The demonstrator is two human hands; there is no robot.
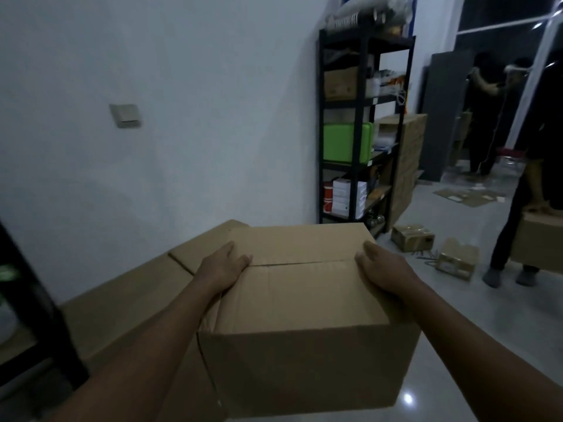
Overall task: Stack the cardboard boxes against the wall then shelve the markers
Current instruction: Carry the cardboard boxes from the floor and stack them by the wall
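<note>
Both arms are reaching forward and slightly down, forearms converging on a closed cardboard box (304,315). The left hand (224,268) is gripping the box's upper left edge, palm on the side wall and fingers bending over onto the top flap near the centre seam. The right hand (382,269) is mirroring it on the upper right edge, fingers wrapping over the corner of the top. Both wrists are angling inward, so the box is being clasped between the two palms.

The box is sitting in front of the person, partly over a lower row of cardboard boxes (137,287) lying along the white wall (182,86). Whether it is resting on them or being carried just above them is hard to tell; its underside is hidden.

Light is dim and the edges are blurring. A black shelving unit (364,126) is standing against the wall further on, holding a green case (347,143), white packets and a small carton; no markers can be picked out among its contents. Small cartons (412,237) are lying on the glossy floor (457,345) beside it. At the right edge a second person (524,190) is standing, carrying a box, cut off by the frame. A dark frame at far left is also cut off.
</note>
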